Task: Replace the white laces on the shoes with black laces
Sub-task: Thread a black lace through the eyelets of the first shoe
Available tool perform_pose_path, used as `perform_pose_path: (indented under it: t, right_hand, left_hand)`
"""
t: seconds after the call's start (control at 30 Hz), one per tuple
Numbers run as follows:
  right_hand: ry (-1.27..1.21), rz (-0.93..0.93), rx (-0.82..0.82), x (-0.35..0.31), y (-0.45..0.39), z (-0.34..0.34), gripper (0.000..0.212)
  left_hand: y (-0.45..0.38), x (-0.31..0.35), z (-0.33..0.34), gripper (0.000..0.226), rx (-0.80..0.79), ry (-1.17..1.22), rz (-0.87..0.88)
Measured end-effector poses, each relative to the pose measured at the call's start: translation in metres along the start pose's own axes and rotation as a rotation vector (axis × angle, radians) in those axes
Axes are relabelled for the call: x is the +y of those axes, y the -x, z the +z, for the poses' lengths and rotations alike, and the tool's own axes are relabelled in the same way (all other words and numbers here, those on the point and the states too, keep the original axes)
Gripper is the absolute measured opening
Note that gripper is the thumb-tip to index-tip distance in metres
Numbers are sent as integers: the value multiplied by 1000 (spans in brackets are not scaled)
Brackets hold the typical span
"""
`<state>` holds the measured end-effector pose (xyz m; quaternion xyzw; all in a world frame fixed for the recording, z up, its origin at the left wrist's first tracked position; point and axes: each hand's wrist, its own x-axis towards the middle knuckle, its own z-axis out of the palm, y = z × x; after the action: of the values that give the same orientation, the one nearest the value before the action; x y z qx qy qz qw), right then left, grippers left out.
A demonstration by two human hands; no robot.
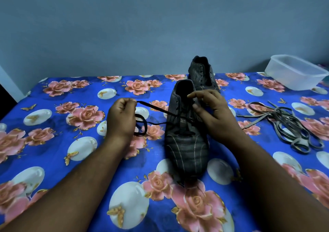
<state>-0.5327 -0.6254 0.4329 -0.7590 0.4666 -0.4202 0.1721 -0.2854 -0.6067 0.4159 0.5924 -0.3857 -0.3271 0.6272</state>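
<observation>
A dark striped shoe lies in the middle of the bed, toe towards me. A black lace runs from its eyelets out to the left, and my left hand pinches the lace's end, with a loop of it hanging below the fingers. On the shoe's right side rests my right hand, fingers curled at the eyelets; whether it holds a lace end is hidden. A second dark shoe without laces stands behind. The removed pale laces lie in a tangled heap to the right.
A blue bedsheet with pink roses covers the bed. A clear plastic container sits at the far right corner. A blue-grey wall rises right behind the bed.
</observation>
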Motion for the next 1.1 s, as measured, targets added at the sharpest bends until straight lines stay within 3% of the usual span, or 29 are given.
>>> perform_pose_path:
  t: [0.1, 0.23, 0.43, 0.77, 0.87, 1.1]
  right_hand:
    - [-46, 17, -7, 0, -1, 0, 29]
    - [-59, 28, -27, 0, 0, 0, 30]
    - [-52, 26, -38, -1, 0, 0, 31]
    - [-46, 27, -44, -1, 0, 2, 32]
    - [-57, 24, -39, 0, 0, 1, 32]
    - [-71, 18, -19, 3, -1, -1, 32]
  left_hand:
    - [4, -3, 5, 4, -46, -185, 191]
    - [20, -1, 12, 31, -277, -438, 519]
    - [25, -1, 14, 16, -386, -457, 390]
    - [26, 4, 13, 2, -494, -467, 391]
    - [17, 4, 8, 5, -393, -435, 360]
    - [-17, 0, -14, 16, 97, -433, 188]
